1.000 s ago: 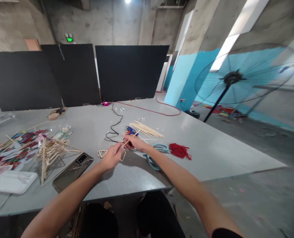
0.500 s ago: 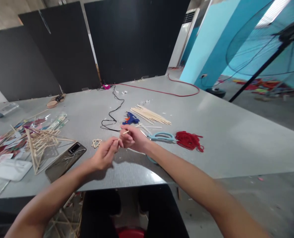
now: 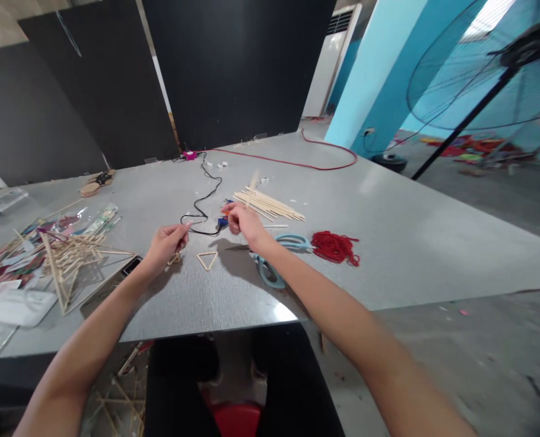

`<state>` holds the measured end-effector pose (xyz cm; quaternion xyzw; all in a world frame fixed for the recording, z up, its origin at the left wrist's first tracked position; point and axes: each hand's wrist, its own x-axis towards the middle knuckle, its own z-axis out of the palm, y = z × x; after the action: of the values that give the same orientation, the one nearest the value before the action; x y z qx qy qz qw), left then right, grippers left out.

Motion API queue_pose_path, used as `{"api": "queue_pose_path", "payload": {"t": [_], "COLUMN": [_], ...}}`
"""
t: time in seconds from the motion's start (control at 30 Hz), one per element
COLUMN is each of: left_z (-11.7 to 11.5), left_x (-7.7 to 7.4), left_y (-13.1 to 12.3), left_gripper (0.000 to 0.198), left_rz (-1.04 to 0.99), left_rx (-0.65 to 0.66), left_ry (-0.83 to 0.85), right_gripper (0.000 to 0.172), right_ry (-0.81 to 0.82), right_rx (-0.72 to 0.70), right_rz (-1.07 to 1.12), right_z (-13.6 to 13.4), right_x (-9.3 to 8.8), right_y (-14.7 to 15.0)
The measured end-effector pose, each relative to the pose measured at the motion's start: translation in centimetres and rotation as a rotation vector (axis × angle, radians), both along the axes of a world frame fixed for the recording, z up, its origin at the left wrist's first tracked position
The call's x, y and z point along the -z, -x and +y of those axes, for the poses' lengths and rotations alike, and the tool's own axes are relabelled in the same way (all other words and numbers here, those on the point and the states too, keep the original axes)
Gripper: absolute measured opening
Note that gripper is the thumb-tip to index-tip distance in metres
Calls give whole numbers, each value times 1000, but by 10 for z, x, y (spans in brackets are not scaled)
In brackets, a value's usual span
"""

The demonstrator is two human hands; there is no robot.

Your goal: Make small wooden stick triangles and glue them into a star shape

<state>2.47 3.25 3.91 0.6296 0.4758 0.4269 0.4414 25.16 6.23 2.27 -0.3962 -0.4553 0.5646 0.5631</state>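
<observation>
My left hand (image 3: 167,243) is closed in a pinch above the table; the small pale thing at its fingertips is too small to name. Below it, partly covered, lies a small wooden star (image 3: 174,259). A triangle of short sticks (image 3: 207,261) lies flat between my hands. My right hand (image 3: 246,226) has its fingers curled over a blue and orange glue gun (image 3: 223,223), hiding most of it. Under my right wrist are scissors with light blue handles (image 3: 270,274), beside a bundle of red yarn (image 3: 334,247).
Loose wooden sticks (image 3: 272,204) lie behind my right hand. A black cord (image 3: 201,200) runs back to a pink plug block (image 3: 190,155). At left are a heap of sticks and scraps (image 3: 73,252), a white pouch (image 3: 19,308) and a partly hidden phone (image 3: 130,267). A fan (image 3: 520,54) stands at right.
My hands have moved apart: the left went left, the right onto the glue gun. The stick triangle now shows on the table between them. The view has shifted slightly.
</observation>
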Motion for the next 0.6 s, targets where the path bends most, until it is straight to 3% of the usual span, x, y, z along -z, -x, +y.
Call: {"api": "queue_pose_path", "payload": {"t": [0.2,0.4,0.6], "left_z": [0,1,-2], "left_x": [14,17,16], "left_y": [-6,-5,-5], "left_gripper": [45,46,48], "left_rz": [10,-153,-110], "left_rx": [215,238,323], "left_ry": [221,310,325], "right_gripper": [16,36,46], "right_ry": [4,-134,-228], "right_rx": [-233,-160,-378], "right_rz": [-85,-217,-264], "right_z": [-13,-11,-24], "right_x": [6,10,10], "right_y": [8,7,13]}}
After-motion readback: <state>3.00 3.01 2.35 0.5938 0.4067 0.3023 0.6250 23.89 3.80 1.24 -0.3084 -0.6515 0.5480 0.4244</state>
